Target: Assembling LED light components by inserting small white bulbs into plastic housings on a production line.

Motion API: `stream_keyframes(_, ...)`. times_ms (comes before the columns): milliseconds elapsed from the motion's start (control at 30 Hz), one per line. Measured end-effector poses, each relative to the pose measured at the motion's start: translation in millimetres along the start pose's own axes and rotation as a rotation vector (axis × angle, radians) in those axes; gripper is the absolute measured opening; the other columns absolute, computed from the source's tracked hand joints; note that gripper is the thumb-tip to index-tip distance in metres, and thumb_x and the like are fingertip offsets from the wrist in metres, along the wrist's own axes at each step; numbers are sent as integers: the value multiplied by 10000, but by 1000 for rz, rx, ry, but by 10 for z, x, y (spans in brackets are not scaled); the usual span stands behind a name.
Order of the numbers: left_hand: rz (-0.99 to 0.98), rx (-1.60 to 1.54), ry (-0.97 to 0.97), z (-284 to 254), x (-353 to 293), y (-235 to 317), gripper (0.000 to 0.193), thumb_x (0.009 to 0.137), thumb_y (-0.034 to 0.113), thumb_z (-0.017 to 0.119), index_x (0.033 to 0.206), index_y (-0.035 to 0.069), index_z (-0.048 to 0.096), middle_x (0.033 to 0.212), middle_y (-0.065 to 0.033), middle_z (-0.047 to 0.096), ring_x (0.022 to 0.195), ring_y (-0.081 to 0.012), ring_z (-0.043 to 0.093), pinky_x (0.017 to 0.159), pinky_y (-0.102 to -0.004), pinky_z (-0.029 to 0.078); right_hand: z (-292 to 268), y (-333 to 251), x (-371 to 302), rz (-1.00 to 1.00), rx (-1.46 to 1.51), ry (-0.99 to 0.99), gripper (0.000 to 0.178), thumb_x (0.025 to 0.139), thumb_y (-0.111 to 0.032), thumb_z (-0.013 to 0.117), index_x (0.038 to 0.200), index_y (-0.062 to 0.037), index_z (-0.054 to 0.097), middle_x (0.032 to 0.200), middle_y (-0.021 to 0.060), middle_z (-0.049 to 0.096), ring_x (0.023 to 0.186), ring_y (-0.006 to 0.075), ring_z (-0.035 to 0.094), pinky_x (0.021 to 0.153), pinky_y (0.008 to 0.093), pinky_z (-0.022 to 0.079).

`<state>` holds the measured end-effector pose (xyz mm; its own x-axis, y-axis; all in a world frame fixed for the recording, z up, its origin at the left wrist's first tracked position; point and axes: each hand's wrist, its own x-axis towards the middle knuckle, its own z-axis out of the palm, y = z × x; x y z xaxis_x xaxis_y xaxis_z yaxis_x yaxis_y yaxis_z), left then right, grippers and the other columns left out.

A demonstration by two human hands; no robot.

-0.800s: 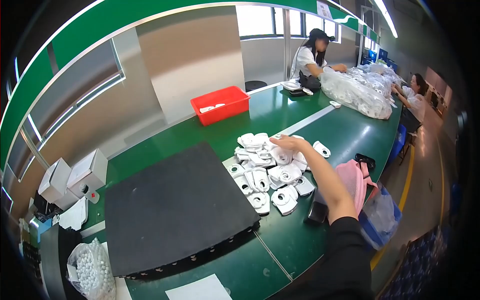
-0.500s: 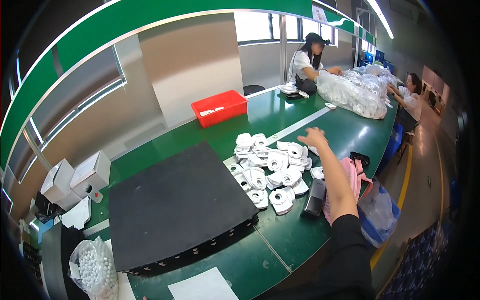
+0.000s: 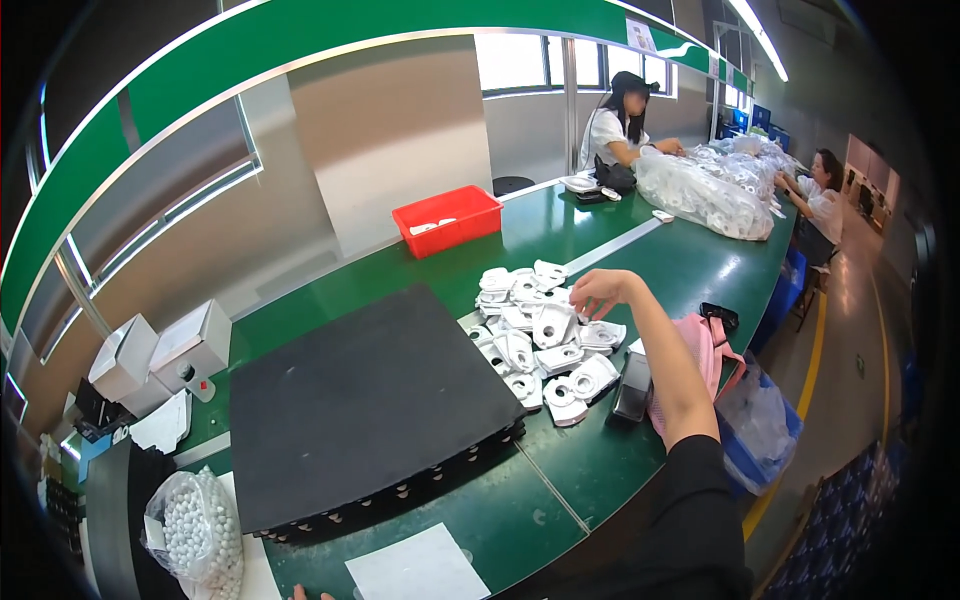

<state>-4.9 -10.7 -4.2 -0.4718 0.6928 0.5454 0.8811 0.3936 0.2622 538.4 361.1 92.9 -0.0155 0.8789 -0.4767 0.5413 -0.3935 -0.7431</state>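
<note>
My right hand (image 3: 602, 291) reaches across the table to the far right side of a heap of white plastic parts (image 3: 556, 326). Its fingers are apart and bent down toward the parts, and I see nothing held in them. Each part is a small moulded shell with a round hole. Only a few fingertips of my left hand (image 3: 308, 594) show at the lower edge, apart from each other. They are by a white sheet of paper (image 3: 418, 568); the rest of that hand is out of view. Left of the heap lies a large black foam board stack (image 3: 370, 410).
A red bin (image 3: 448, 222) with a few white pieces stands behind. At left are a bag of white balls (image 3: 195, 525) and white boxes (image 3: 190, 340). A grey-black box (image 3: 632, 386) and pink bag (image 3: 695, 350) sit right. Two people work by a big clear bag (image 3: 705, 198).
My right hand has moved left and nearer, onto the edge of the heap, with its fingers now pointing down. More of my left fingertips show. The whole view has shifted slightly.
</note>
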Motion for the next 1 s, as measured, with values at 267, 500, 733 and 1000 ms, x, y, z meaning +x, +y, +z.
stream_keyframes(267,-32,4,-17,23,17,13,404,887,297,461,1149,-9,487,1134,-223,501,1073,-380,430,926,-448,315,432,-613,635,-277,-190,10,423,772,-353,622,1085,-73,573,1008,123,618,859,208,608,729,330,509)
stream_keyframes(500,-87,-19,-78,-27,52,63,405,883,289,462,1162,-5,475,1161,-220,484,1094,-373,417,943,-444,304,929,-878,1270,-37,-471,518,1173,501,-773,572,1411,-209,92,1454,167,33,1314,432,43,978,659,108)
stream_keyframes(733,-109,59,-100,-35,46,86,388,862,245,515,1172,15,475,1168,-206,480,1112,-348,419,967,-428,301,1095,-1065,1437,151,-703,423,1021,516,-602,680,1373,-259,244,1430,153,191,1305,387,166,968,647,174)
stream_keyframes(1000,-89,71,-117,21,27,24,396,867,260,506,1180,20,471,1168,-200,481,1117,-347,413,964,-432,301,908,-953,1446,3,-776,463,755,536,-345,703,1234,-193,457,1204,139,490,1105,315,467,835,460,442)
